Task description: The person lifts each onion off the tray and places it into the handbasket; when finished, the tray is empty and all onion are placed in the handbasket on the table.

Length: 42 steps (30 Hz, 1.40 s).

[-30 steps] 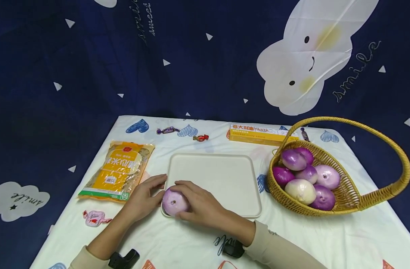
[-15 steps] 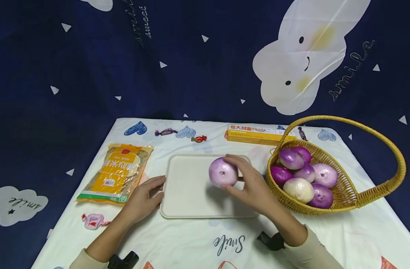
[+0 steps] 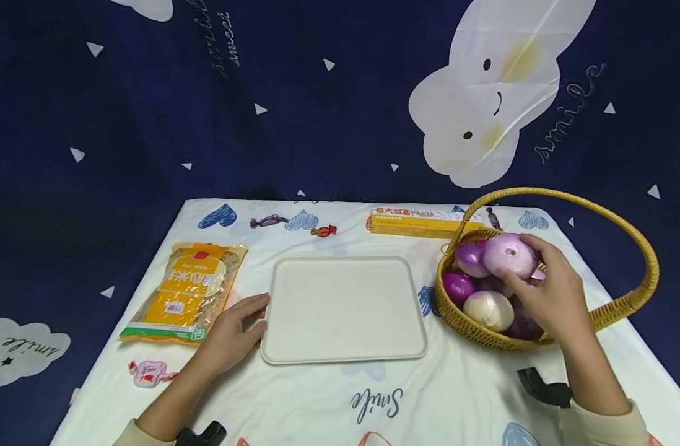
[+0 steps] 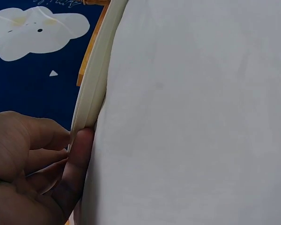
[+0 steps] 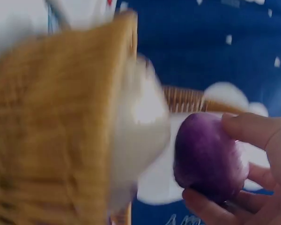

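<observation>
A purple onion (image 3: pixel 510 255) is held between the thumb and fingers of my right hand (image 3: pixel 557 300), over the wicker basket (image 3: pixel 462 328). The right wrist view shows the same onion (image 5: pixel 207 157) pinched beside a pale onion (image 5: pixel 143 126) at the basket's rim. Several more purple onions and a white onion (image 3: pixel 488 311) lie in the basket, partly hidden by my hand. My left hand (image 3: pixel 228 341) grips the left edge of a bare cream tray (image 3: pixel 345 310); in the left wrist view its thumb and fingers pinch the tray's rim (image 4: pixel 91 93).
An orange food bag (image 3: pixel 186 291) lies left of the tray, a pink wrapped candy (image 3: pixel 150 373) in front of it. Purple candy (image 3: pixel 269 220), red candy (image 3: pixel 324 231) and a yellow pasta box (image 3: pixel 423 223) lie along the back. The basket's tall handle (image 3: pixel 613 226) arches over its right side.
My right hand has carried the onion from the tray's left end, across it to the right, and over the basket. My left hand has stayed at the tray's left edge.
</observation>
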{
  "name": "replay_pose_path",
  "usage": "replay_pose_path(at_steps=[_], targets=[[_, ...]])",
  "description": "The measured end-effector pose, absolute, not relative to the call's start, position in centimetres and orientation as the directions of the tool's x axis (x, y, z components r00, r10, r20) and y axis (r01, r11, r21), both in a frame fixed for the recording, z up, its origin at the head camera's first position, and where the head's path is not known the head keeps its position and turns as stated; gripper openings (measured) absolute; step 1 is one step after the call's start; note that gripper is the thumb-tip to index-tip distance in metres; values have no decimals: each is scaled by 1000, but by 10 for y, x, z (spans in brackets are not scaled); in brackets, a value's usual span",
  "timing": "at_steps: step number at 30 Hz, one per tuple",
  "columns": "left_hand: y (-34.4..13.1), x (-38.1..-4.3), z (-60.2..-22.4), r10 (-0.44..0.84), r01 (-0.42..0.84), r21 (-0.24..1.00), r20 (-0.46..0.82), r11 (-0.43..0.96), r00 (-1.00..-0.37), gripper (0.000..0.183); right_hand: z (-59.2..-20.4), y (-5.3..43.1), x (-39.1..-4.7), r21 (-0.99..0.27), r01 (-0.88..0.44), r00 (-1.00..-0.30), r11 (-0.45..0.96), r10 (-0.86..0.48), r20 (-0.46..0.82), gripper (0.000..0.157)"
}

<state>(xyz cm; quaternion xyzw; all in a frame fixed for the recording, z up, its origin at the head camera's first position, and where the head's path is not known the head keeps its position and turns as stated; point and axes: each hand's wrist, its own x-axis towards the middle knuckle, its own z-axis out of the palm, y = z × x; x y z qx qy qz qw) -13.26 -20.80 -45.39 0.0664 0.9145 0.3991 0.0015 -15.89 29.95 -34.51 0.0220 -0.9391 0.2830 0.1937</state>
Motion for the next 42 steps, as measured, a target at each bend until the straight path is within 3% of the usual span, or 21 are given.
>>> replay_pose_path(at_steps=[7, 22, 28, 33, 38, 42], targets=[[-211, -133, -456, 112, 109, 743, 46, 660, -993, 48, -352, 328, -193, -509, -34, -953, 860, 126, 277, 73], [-211, -130, -454, 107, 93, 746, 29, 659, -994, 49, -370, 349, -204, -480, 53, -990, 876, 110, 92, 78], [-210, -131, -455, 96, 96, 744, 43, 661, -994, 48, -373, 349, -207, -427, -32, -991, 904, 26, 129, 80], [-207, -132, -458, 110, 135, 723, 82, 678, -991, 47, -366, 341, -196, -381, -26, -990, 924, 29, 137, 84], [-203, -134, -451, 155, 188, 669, 109, 719, -982, 49, -331, 316, -171, -304, -71, -975, 950, -2, 220, 67], [-197, -145, -414, 181, 232, 580, 145, 781, -973, 60, -290, 280, -157, -262, -166, -954, 951, -88, 287, 58]])
